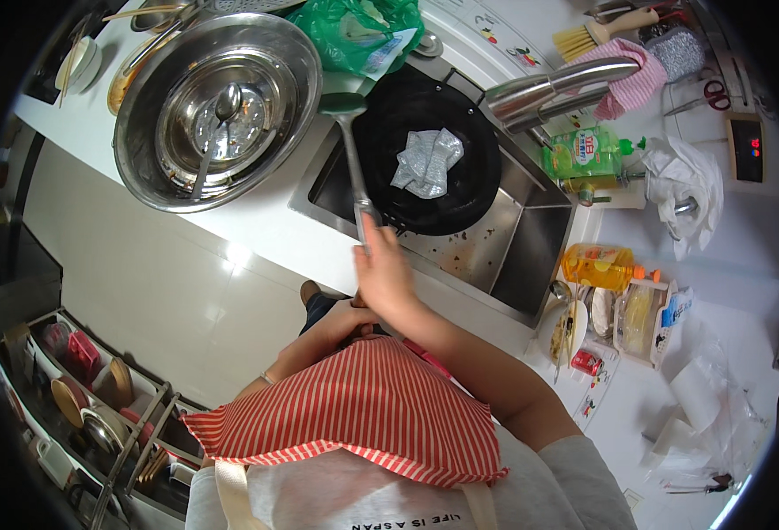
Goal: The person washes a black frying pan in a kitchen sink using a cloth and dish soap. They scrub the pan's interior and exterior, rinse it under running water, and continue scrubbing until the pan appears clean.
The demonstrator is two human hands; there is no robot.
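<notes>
A metal spatula with a broad blade points away from me, between the steel basin and the wok. My right hand is around its shaft, the fingers somewhat blurred. Closer to my body, my left hand grips the brown handle end, mostly hidden by my hands. A black wok rests over the stainless steel sink, beside the spatula. Crumpled inside the wok is a silvery-grey dishcloth. Brown food bits dot the sink floor near the wok.
A large steel basin holding a spoon stands left on the counter. Behind it lies a green plastic bag. The faucet reaches towards the wok. Right of the sink are dish soap bottles and a plate with leftovers.
</notes>
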